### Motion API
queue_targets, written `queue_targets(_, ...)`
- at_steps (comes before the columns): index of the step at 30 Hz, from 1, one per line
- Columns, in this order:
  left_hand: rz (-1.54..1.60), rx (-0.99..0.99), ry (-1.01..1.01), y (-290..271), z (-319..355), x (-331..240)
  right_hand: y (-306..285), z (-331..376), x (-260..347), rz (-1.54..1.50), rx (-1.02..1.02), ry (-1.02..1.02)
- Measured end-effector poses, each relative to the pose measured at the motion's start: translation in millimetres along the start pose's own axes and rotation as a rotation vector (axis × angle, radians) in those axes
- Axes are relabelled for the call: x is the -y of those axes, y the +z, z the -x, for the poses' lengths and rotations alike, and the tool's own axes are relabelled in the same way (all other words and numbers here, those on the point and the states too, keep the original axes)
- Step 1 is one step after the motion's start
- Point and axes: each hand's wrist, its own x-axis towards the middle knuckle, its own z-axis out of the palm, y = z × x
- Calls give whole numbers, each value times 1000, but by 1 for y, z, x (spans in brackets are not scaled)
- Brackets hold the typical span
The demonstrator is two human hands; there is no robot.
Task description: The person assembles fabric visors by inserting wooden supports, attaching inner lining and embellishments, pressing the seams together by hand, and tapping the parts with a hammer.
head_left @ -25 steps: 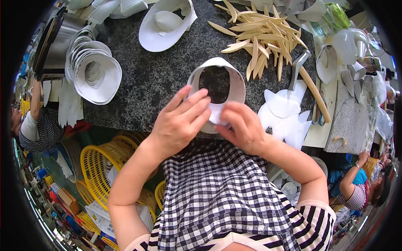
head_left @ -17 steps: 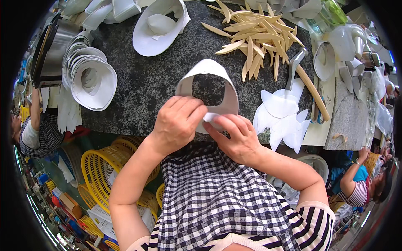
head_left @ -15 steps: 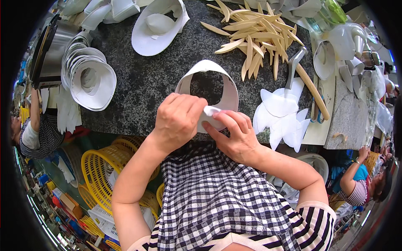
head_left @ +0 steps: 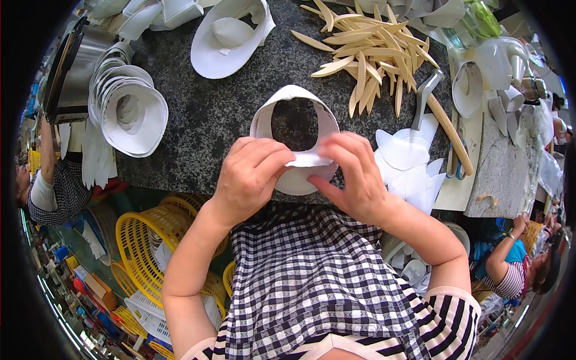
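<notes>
On the dark speckled worktop in front of me stands a white shoe upper [head_left: 326,128] with a large oval opening. My left hand [head_left: 249,174] is closed on its near rim, fingertips pinching a folded white edge [head_left: 311,161]. At the right side of the same rim is my right hand [head_left: 354,171], its thumb apart from its fingers and the fingertips smeared by motion. The rounded near end [head_left: 297,182] of the upper shows below the fold, between both hands. My left palm hides part of its left side.
A stack of white uppers [head_left: 135,123] stands left, and another upper [head_left: 231,42] lies behind. Cream curved strips [head_left: 372,54] are piled at the back right. A hammer [head_left: 447,129] lies over white leaf-shaped pieces [head_left: 402,153], beside scissors [head_left: 461,165]. Yellow baskets [head_left: 141,240] stand below left.
My right hand has moved up and right, letting go of the white edge by my left fingertips. That edge now lies stretched out across the opening's near side. My left hand keeps its pinch.
</notes>
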Motion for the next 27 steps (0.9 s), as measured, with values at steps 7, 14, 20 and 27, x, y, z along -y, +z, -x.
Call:
queue_targets(7,-266,24,-86,6,11,-8,-6,-7,-29,86,255,-138)
queue_targets(14,-239,27,-9,8,17,3,-13,-9,-34,124,318,-206)
queue_targets(20,-195,33,28,7,16,6,-11,-8,-35,129,357,-214)
queue_targets(27,-173,70,13,7,12,0,-10,-8,-37,70,321,-238)
